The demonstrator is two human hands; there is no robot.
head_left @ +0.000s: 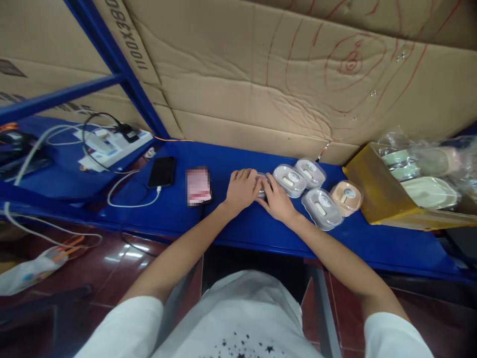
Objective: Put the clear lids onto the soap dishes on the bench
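Both of my hands meet on a small grey lidded container (263, 180) lying on the blue table. My left hand (243, 190) curls over its left side, fingers bent. On its right side lies my right hand (278, 200), thumb and fingers around the edge. Most of this container is hidden under the hands. Just right of them are grey containers with clear lids and round labels: one close by (289, 180), one behind it (310, 173), and one nearer the front edge (322, 209). Beside these sits a peach container (346, 197) of similar make.
An open cardboard box (372, 194) with bagged green and pink containers stands at the right. Left of my hands lie a blurred pink item (198, 186) and a black phone (162, 171) on a white cable. A power strip (115, 148) sits beyond a blue frame post (137, 99). Cardboard walls the back.
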